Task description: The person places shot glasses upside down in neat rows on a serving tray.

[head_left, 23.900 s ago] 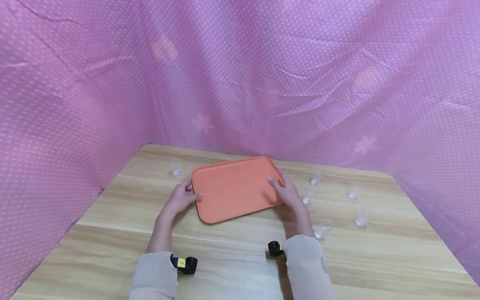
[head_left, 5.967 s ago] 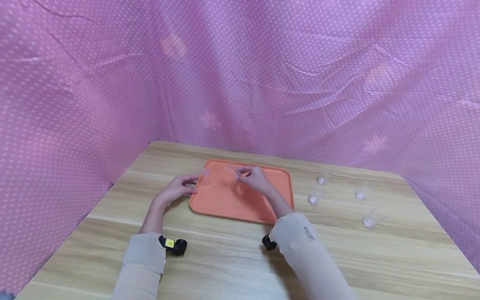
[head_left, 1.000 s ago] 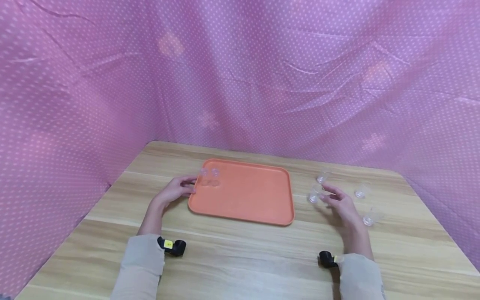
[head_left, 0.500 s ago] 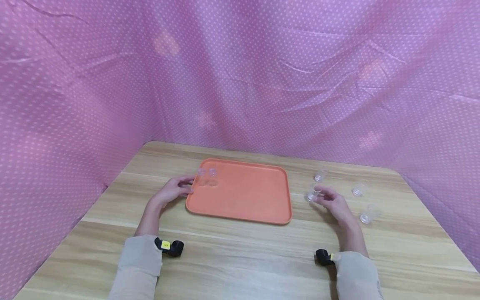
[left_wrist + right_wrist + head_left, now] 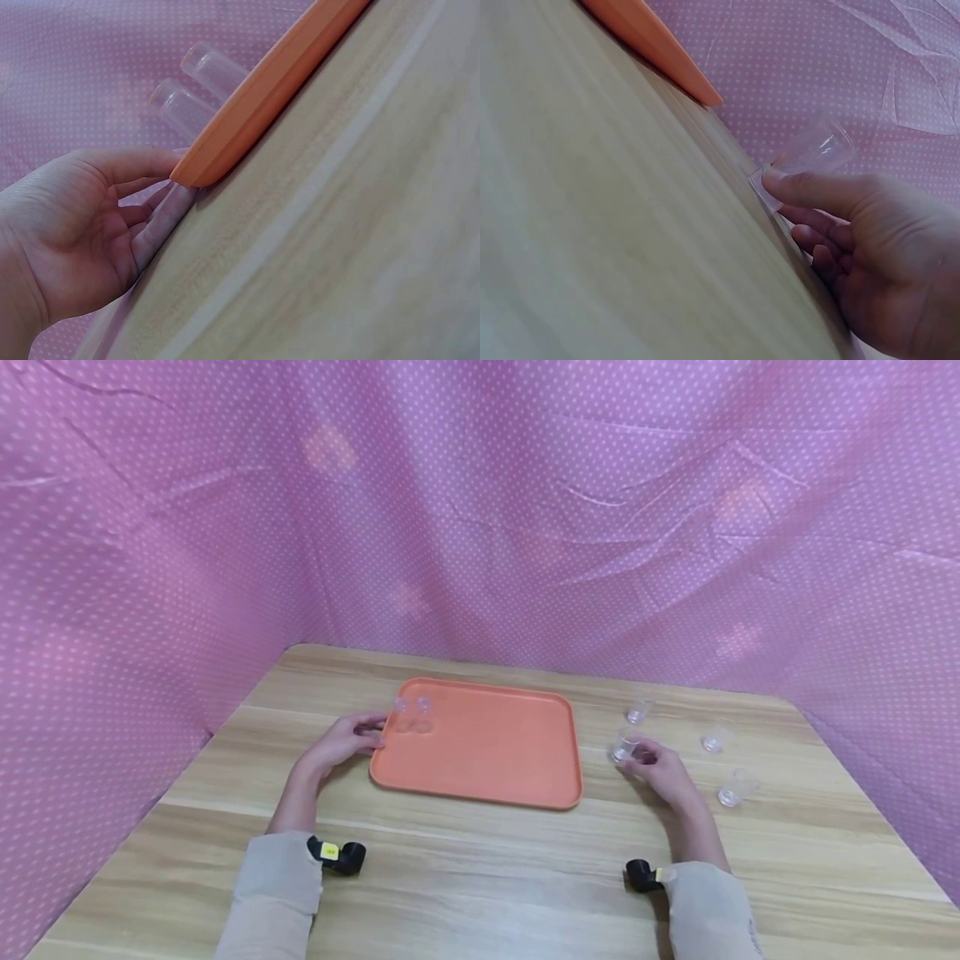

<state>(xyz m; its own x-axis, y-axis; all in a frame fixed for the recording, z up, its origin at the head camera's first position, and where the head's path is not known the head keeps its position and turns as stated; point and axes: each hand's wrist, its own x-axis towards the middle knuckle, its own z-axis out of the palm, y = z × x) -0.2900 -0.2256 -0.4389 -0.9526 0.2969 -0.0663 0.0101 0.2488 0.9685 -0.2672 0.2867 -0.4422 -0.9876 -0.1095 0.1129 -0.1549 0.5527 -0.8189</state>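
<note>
On the wooden table lies an orange tray (image 5: 487, 752), with two small clear cups near its far left corner. These cups (image 5: 187, 109) seem to stand upside down, their thick bases on top. My left hand (image 5: 341, 743) holds the tray's left edge, thumb and fingers at the rim (image 5: 199, 172). Right of the tray, my right hand (image 5: 663, 772) pinches a clear cup (image 5: 624, 747) low near its base. In the right wrist view that cup (image 5: 821, 146) has its open rim upward and its base at the tabletop; the thumb hides part of it.
Another clear cup (image 5: 639, 712) stands behind the pinched one. Two more, a far cup (image 5: 715, 740) and a nearer cup (image 5: 735, 790), stand to the right. Pink dotted cloth (image 5: 480, 527) hangs around the table's back and sides.
Since the start, the tray was set down and two cups came onto it. In the last second my right hand closed on the nearer cup beside the tray; my left hand stayed at the tray edge.
</note>
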